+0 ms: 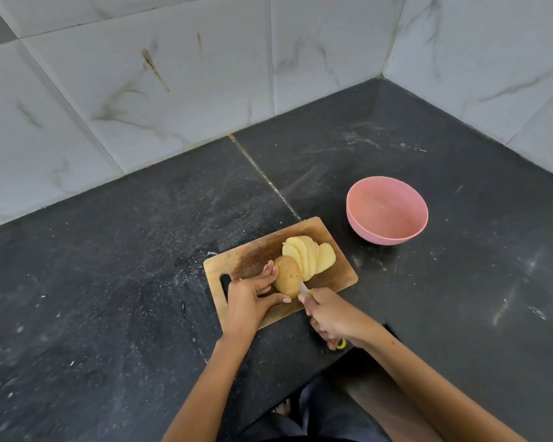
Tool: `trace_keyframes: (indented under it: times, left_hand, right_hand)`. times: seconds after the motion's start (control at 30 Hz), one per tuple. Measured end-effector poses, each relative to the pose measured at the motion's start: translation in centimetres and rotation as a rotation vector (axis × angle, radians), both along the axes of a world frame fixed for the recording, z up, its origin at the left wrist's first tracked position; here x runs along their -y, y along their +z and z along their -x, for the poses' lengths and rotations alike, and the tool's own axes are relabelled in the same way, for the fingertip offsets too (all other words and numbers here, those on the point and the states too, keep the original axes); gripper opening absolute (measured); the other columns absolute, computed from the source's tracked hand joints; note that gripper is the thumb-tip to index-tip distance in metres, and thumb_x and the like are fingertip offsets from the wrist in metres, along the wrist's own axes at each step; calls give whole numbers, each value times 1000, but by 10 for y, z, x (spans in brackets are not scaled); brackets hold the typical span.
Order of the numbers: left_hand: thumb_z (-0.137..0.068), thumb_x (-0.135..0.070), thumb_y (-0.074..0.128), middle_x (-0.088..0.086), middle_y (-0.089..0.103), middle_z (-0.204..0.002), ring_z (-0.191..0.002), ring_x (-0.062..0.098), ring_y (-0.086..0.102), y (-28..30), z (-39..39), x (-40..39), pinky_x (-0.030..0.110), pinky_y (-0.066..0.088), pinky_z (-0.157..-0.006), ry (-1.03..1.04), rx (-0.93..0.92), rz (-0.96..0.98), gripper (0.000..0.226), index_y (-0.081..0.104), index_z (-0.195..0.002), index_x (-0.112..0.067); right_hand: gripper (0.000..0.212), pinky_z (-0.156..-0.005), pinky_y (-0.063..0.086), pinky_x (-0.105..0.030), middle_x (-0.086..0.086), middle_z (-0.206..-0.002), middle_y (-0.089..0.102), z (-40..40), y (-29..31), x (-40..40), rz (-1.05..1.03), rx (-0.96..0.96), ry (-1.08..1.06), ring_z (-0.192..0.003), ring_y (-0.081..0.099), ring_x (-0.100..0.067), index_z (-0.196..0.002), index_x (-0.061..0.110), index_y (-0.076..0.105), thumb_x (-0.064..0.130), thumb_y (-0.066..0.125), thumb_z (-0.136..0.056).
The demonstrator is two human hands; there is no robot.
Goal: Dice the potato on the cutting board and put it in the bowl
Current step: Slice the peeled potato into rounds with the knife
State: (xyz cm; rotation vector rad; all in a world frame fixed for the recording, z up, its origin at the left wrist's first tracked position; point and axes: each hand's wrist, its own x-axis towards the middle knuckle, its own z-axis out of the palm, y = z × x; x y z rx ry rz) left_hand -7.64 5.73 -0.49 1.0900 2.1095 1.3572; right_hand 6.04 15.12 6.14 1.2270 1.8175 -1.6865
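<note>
1. Nearest the viewer: two bare forearms reach forward over the near edge of the dark stone table (109, 282), with dark clothing visible below them.
2. Right hand (331, 317): its fingers are curled tight round the handle of a knife (304, 288); a yellow-green handle end shows below the hand, and the short blade meets the near right end of the potato.
3. Left hand (248, 298): it grips the uncut part of the potato (287, 277), with the fingers spread along its left side and the thumb extended beneath its near end.
4. Potato: the unsliced, skin-on portion lies on the cutting board (246, 253), left of centre. Touching it on the right, a fan of pale yellow slices (307, 255) leans in overlapping order toward the board's far right corner.
5. Cutting board: wooden, rectangular, set at an angle on the table, with a slot handle at its left end partly covered by the left hand.
6. Bowl (387, 210): pink, round, upright on the table, beyond and to the right of the board and apart from it. Its interior holds no potato.
7. Farthest: white marbled wall tiles (141, 90) meet the table along two sides, forming a corner at upper right.
</note>
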Motion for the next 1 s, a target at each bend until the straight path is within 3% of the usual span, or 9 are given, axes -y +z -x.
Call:
trace_keyframes:
  times: [0.17, 0.43, 0.6, 0.67, 0.73, 0.8, 0.9, 1.0]
  left_hand:
    - [-58, -7, 86, -1, 57, -121, -112, -13, 43, 0, 2, -1, 1, 42, -82, -5, 40, 1, 58, 64, -111, 1]
    - [-55, -7, 86, 3, 60, -121, -112, -13, 48, 2, 6, -2, 8, 48, -82, -9, 120, 45, 57, 66, -108, 0]
    - [-61, -6, 84, 0, 53, -130, -121, 1, 46, 8, 6, 2, 10, 48, -82, -40, 164, 48, 64, 59, -120, -2]
    - [-69, -2, 80, -1, 53, -131, -122, 5, 48, 12, 9, 8, 14, 49, -85, -12, 285, -1, 60, 57, -124, -3]
    - [-79, 3, 70, 3, 61, -124, -117, 13, 57, 19, 12, 13, 23, 50, -93, 115, 474, -90, 47, 59, -124, -3]
    - [-81, -2, 69, 1, 69, -112, -105, 14, 65, 27, 10, 14, 32, 52, -92, 228, 607, -146, 45, 59, -124, -2]
    - [-64, -20, 80, 3, 69, -112, -101, 11, 67, 34, 0, 7, 35, 53, -92, 345, 625, -155, 63, 62, -122, -4]
    - [-63, -14, 84, 4, 69, -113, -101, 9, 66, 35, -5, 2, 37, 53, -92, 420, 587, -147, 62, 63, -120, -5]
  right_hand:
    - [30, -38, 33, -17, 3, -52, 30, 3, -1, 1, 4, 17, -20, -33, 27, -6, -86, 17, 34, 40, 29, -103]
    - [29, -39, 33, -20, 2, -53, 29, -4, -2, 7, -2, -8, 9, -36, 26, -8, -85, 16, 33, 38, 29, -104]
    - [30, -35, 34, -19, 1, -58, 37, 7, 3, 9, -160, 3, 57, -35, 32, -7, -85, 15, 39, 37, 31, -104]
    - [28, -39, 39, -22, 0, -70, 44, 16, 5, 14, -356, 33, 152, -47, 45, -11, -97, 14, 47, 36, 31, -104]
    - [32, -59, 44, -27, -3, -87, 50, 27, 2, 22, -534, 42, 243, -74, 58, -20, -113, 10, 52, 33, 31, -105]
    - [32, -74, 41, -31, -8, -106, 57, 35, -2, 29, -614, 39, 276, -100, 59, -25, -118, 9, 53, 28, 31, -105]
    - [29, -85, 43, -31, -8, -119, 58, 43, -2, 37, -704, 73, 317, -109, 58, -24, -124, 10, 52, 19, 33, -105]
    - [26, -81, 43, -30, -9, -118, 59, 45, -4, 44, -745, 67, 329, -107, 59, -24, -123, 7, 50, 13, 36, -103]
